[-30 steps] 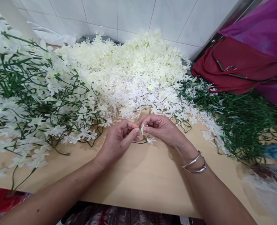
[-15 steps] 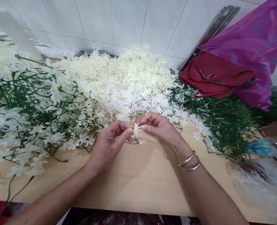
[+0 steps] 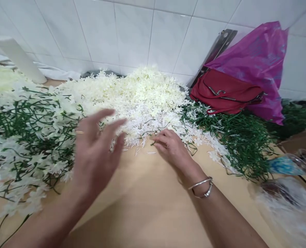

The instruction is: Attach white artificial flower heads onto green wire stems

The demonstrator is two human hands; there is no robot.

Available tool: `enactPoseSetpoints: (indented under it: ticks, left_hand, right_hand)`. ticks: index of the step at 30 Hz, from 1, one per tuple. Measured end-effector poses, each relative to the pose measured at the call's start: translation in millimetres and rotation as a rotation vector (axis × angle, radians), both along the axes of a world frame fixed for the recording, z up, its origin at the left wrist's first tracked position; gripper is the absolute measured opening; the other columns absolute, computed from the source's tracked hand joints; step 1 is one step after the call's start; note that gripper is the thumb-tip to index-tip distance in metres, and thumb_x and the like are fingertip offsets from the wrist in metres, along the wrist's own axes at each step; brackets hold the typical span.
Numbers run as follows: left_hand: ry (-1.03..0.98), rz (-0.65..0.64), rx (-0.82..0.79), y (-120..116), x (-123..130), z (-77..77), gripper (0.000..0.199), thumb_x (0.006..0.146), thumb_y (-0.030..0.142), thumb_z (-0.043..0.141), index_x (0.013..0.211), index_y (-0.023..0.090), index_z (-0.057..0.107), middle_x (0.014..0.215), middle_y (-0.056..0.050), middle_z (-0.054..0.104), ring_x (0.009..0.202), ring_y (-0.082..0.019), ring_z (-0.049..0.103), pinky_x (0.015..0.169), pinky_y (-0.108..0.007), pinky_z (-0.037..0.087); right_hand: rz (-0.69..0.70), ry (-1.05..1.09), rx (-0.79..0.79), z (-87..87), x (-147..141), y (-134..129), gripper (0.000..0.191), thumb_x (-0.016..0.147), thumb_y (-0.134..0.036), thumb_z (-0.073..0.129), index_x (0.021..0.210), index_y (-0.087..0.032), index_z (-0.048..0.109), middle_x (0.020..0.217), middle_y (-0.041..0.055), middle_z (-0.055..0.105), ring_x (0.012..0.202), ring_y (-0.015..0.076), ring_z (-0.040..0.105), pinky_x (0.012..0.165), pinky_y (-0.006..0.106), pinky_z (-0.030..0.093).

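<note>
The left hand point(image 3: 93, 155) has fingers spread, the right hand point(image 3: 173, 150) curls at a green stem point(image 3: 153, 144), its pinch unclear, with loose blossoms point(image 3: 147, 88) heaped behind, probably for easy reach.

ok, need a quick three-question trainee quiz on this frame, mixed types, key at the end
1. Multiple choice: the silver bangles are at the wrist of the a) left hand b) right hand
2. True or false: the left hand's fingers are spread apart.
3. Fill in: to the right of the pale flower heap, a red bag sits beside a ____ plastic bag.

Key: 1 b; 2 true; 3 purple
</note>
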State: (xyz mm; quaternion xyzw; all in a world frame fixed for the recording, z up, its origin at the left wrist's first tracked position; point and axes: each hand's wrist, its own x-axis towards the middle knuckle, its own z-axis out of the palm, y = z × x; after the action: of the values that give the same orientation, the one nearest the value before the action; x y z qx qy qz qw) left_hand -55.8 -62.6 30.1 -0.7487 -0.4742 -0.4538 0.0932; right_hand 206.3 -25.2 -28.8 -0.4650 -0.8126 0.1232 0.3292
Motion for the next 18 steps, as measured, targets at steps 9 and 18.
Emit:
enactPoseSetpoints:
  ticks: [9, 18]
  left_hand:
    - [0.392, 0.012, -0.153, 38.9, 13.2, -38.3, 0.029, 0.101, 0.009, 0.053, 0.125, 0.013, 0.069, 0.139, -0.02, 0.067, 0.125, -0.036, 0.066, 0.112, -0.057, 0.047]
    - [0.169, 0.096, 0.113, 31.9, -37.2, 53.5, 0.036, 0.101, 0.025, 0.066, 0.137, 0.022, 0.067, 0.142, -0.008, 0.068, 0.133, -0.029, 0.062, 0.118, -0.05, 0.047]
  right_hand:
    - [0.11, -0.291, 0.124, 1.8, 7.6, 5.8, 0.02, 0.1, -0.009, 0.062, 0.083, -0.02, 0.063, 0.098, 0.01, 0.07, 0.096, 0.0267, 0.057, 0.089, 0.043, 0.048]
    - [-0.013, 0.205, 0.008, 4.0, 15.6, 9.3, 0.014, 0.104, -0.022, 0.051, 0.092, -0.025, 0.057, 0.105, 0.0083, 0.069, 0.106, 0.027, 0.059, 0.098, 0.045, 0.045]
